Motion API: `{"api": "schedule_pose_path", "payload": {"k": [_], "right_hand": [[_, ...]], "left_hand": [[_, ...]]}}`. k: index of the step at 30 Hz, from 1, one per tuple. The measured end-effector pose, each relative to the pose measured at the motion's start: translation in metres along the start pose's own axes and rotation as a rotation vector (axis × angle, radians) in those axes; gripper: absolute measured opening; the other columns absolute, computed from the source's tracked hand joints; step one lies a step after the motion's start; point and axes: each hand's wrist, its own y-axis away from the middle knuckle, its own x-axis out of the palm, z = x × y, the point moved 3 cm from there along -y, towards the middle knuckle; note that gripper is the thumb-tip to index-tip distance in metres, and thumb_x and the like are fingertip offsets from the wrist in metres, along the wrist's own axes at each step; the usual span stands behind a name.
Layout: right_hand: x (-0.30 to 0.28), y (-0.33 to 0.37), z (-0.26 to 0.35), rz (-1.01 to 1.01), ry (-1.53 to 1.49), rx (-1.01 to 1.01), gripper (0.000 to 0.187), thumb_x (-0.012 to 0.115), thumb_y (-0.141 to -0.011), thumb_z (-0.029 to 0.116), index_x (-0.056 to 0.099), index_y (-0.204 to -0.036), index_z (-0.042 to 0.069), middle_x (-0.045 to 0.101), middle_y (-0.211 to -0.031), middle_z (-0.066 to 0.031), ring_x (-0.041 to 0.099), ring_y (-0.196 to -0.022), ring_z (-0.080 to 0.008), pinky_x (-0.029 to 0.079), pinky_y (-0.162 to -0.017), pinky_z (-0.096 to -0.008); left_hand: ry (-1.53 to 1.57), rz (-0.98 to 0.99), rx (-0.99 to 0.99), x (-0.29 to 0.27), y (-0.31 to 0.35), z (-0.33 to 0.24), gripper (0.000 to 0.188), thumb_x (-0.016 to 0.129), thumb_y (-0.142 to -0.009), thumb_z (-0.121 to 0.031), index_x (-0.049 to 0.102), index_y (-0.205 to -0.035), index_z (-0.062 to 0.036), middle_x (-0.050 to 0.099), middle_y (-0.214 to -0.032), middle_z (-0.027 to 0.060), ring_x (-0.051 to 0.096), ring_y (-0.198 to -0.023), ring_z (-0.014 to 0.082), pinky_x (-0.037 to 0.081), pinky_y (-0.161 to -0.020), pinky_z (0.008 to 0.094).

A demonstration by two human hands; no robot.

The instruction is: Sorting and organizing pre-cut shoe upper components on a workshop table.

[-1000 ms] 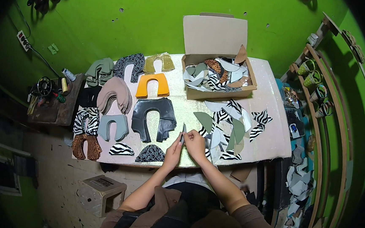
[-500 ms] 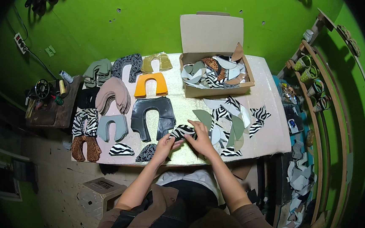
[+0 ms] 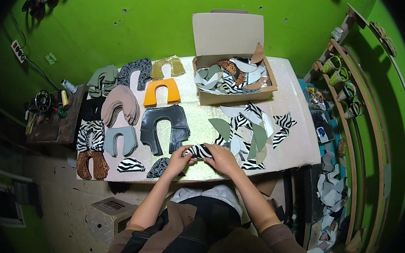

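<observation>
At 7 o'clock from the cardboard box (image 3: 237,98), the left hand (image 3: 179,160) and right hand (image 3: 223,160) clasp a zebra-striped piece (image 3: 198,151), probably light and soft (it may bend easily), so its 9 and 3 o'clock ends give the safest hold.

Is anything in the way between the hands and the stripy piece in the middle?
No, nothing visible. The left hand holds the zebra-striped piece at its left end, and the right hand holds its right end. The loose scraps lie beyond the right hand.
</observation>
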Motion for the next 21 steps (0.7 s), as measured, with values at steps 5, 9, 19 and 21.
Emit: {"api": "schedule_pose_path", "payload": {"k": [5, 9, 19, 21], "right_hand": [[-0.011, 0.002, -0.028, -0.217, 0.088, 0.111, 0.029, 0.058, -0.083, 0.018, 0.059, -0.11, 0.007, 0.059, -0.093, -0.0108, 0.055, -0.089, -0.0287, 0.043, -0.078, -0.0391], [-0.024, 0.0, -0.049, -0.172, 0.166, 0.006, 0.026, 0.057, -0.077, 0.007, 0.062, -0.102, 0.007, 0.059, -0.095, -0.0072, 0.054, -0.092, -0.0265, 0.042, -0.08, -0.0393], [-0.009, -0.028, -0.057, 0.219, 0.203, -0.272, 0.038, 0.056, -0.074, 0.005, 0.06, -0.111, 0.01, 0.058, -0.113, -0.0045, 0.049, -0.11, -0.025, 0.039, -0.09, -0.0373], [-0.013, -0.034, -0.05, 0.282, 0.228, -0.244, 0.039, 0.059, -0.072, 0.005, 0.06, -0.11, 0.011, 0.058, -0.11, -0.0045, 0.049, -0.108, -0.0254, 0.04, -0.089, -0.0383]], "left_hand": [[0.008, -0.111, 0.077, 0.001, -0.009, -0.01, 0.031, 0.045, -0.092, 0.001, 0.046, -0.123, 0.0051, 0.061, -0.093, 0.0109, 0.062, -0.073, 0.0118, 0.051, -0.063, 0.0208], [-0.076, -0.232, 0.152, -0.008, -0.017, -0.024, 0.032, 0.046, -0.092, -0.001, 0.047, -0.123, 0.0031, 0.062, -0.095, 0.0119, 0.064, -0.076, 0.0146, 0.051, -0.065, 0.022], [-0.024, -0.285, 0.05, 0.006, -0.027, -0.021, 0.028, 0.043, -0.094, -0.005, 0.048, -0.12, 0.0012, 0.06, -0.1, 0.0096, 0.063, -0.08, 0.014, 0.052, -0.069, 0.0229], [-0.001, -0.321, 0.028, 0.001, -0.026, -0.018, 0.027, 0.043, -0.094, -0.005, 0.048, -0.12, 0.0011, 0.06, -0.098, 0.0094, 0.062, -0.08, 0.0137, 0.052, -0.069, 0.023]]}}
